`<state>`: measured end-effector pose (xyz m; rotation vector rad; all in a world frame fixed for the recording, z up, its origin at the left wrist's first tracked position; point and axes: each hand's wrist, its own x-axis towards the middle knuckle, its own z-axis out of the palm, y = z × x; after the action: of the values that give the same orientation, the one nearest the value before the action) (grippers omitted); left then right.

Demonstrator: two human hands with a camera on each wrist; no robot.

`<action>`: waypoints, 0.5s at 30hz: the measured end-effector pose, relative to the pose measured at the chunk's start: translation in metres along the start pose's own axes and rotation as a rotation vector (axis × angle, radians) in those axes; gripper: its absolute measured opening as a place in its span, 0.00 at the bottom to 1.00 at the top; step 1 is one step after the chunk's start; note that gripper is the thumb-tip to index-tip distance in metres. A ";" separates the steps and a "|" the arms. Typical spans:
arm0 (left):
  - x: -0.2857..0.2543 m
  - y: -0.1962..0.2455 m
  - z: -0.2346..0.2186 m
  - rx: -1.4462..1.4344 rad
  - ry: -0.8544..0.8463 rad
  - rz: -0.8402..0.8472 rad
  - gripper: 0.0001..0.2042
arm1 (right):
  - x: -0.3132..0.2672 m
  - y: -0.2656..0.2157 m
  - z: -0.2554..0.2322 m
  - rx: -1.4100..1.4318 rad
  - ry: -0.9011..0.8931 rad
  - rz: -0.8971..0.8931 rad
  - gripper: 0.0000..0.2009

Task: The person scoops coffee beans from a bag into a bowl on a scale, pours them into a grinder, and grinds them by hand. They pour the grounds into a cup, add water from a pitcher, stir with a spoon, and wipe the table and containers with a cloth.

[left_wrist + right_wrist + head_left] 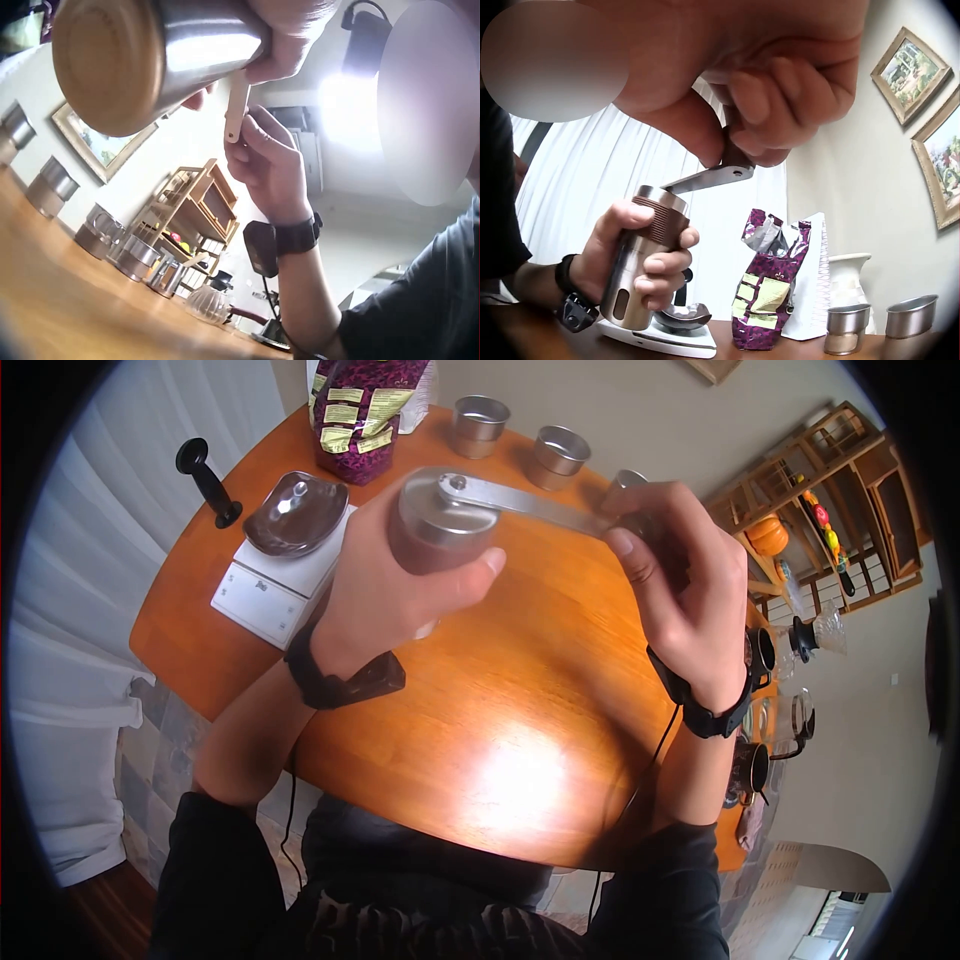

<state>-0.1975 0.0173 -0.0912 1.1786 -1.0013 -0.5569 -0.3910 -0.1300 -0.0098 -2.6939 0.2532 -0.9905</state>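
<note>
A steel hand coffee grinder (634,277) with a ribbed brown band is tilted above the table. My left hand (385,585) grips it round the body, thumb across the near side. The grinder's round base (105,71) faces the left wrist camera. From its top a flat metal crank (530,505) reaches out to the right. My right hand (690,575) holds the knob at the crank's far end, fingers curled round it; the knob is mostly hidden by them. Beneath and left of the grinder, a white scale (265,595) carries a dark shiny dish (297,515).
A purple bag (355,420) stands at the table's back, with metal cups (480,425) to its right. A black-handled tool (210,485) lies at the left edge. Along the right side stand dark pots (750,770) and a glass dripper (828,628). A wooden shelf (850,470) is beyond.
</note>
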 end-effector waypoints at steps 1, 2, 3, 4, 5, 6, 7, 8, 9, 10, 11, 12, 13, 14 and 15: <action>0.000 -0.002 -0.003 -0.080 -0.050 -0.106 0.16 | -0.001 0.000 0.000 -0.016 -0.004 -0.013 0.08; -0.001 -0.003 -0.001 -0.071 -0.044 -0.099 0.16 | -0.002 0.001 -0.001 -0.033 -0.009 -0.027 0.09; -0.001 -0.003 0.001 -0.062 -0.039 -0.090 0.16 | -0.003 0.000 -0.003 -0.046 -0.019 -0.023 0.08; -0.002 -0.004 0.003 -0.053 -0.034 -0.082 0.16 | -0.003 -0.001 -0.004 -0.059 -0.029 -0.018 0.08; -0.001 -0.005 0.003 -0.056 -0.024 -0.068 0.16 | -0.003 -0.002 -0.006 -0.072 -0.040 -0.014 0.08; 0.001 -0.008 0.001 -0.059 -0.013 -0.053 0.16 | -0.003 -0.005 -0.007 -0.025 -0.041 -0.024 0.08; 0.002 -0.011 0.000 -0.063 -0.001 -0.040 0.16 | -0.004 -0.008 -0.007 0.023 -0.044 -0.034 0.08; 0.005 -0.013 -0.001 -0.070 -0.002 -0.054 0.15 | -0.005 -0.012 -0.006 0.071 -0.046 -0.045 0.08; 0.008 -0.016 -0.001 -0.079 -0.002 -0.069 0.15 | -0.006 -0.016 -0.004 0.064 -0.048 -0.089 0.07; 0.011 -0.018 -0.002 -0.086 -0.003 -0.083 0.14 | -0.007 -0.019 0.000 0.073 -0.069 -0.158 0.09; 0.012 -0.022 -0.003 -0.086 -0.010 -0.064 0.13 | -0.010 -0.019 0.008 0.093 -0.080 -0.216 0.09; 0.012 -0.025 -0.002 0.023 -0.009 -0.032 0.13 | -0.012 -0.022 0.014 0.108 -0.091 -0.257 0.10; 0.011 -0.028 0.000 0.133 -0.010 0.001 0.14 | -0.014 -0.025 0.019 0.124 -0.102 -0.299 0.11; 0.011 -0.033 0.001 0.244 -0.011 0.034 0.14 | -0.017 -0.030 0.021 0.135 -0.115 -0.320 0.11; 0.010 -0.043 0.003 0.314 -0.013 0.116 0.15 | -0.019 -0.033 0.022 0.145 -0.128 -0.341 0.12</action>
<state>-0.1898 -0.0060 -0.1276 1.3835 -1.1895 -0.3219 -0.3883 -0.0898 -0.0279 -2.7029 -0.3017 -0.8760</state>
